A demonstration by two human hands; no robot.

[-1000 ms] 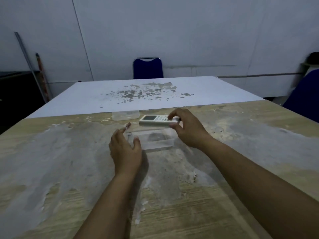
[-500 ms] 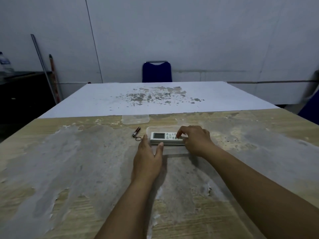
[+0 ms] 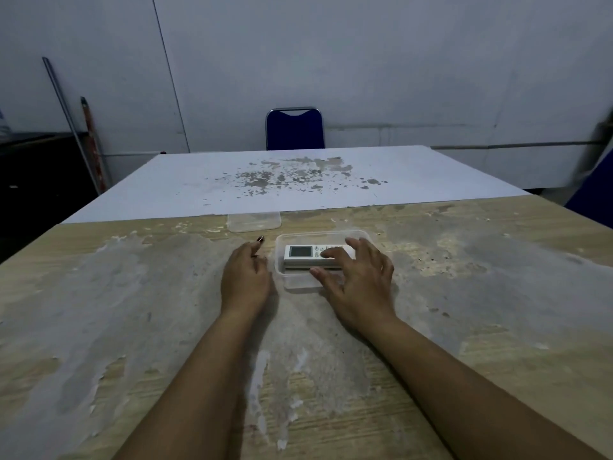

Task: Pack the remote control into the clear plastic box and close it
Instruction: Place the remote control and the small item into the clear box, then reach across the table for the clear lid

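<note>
The white remote control [image 3: 306,255] lies flat inside the clear plastic box [image 3: 298,239], its screen toward the left. The box stands without its lid in the middle of the worn wooden table. My right hand [image 3: 356,282] hovers over the box's right half with fingers spread, holding nothing; it hides the remote's right end. My left hand [image 3: 245,277] rests just left of the box, fingers loosely curled and apart, touching nothing I can make out. The clear lid [image 3: 253,221] lies flat behind the box.
A small dark battery-like object [image 3: 260,239] lies by my left fingertips. A white sheet [image 3: 298,180] with grey flecks covers the table's far half. A blue chair [image 3: 294,129] stands behind the table, poles lean at the left wall.
My right hand lowered the remote into the box and let go, fingers now spread above it. My left hand came off the box's left side and sits beside it.
</note>
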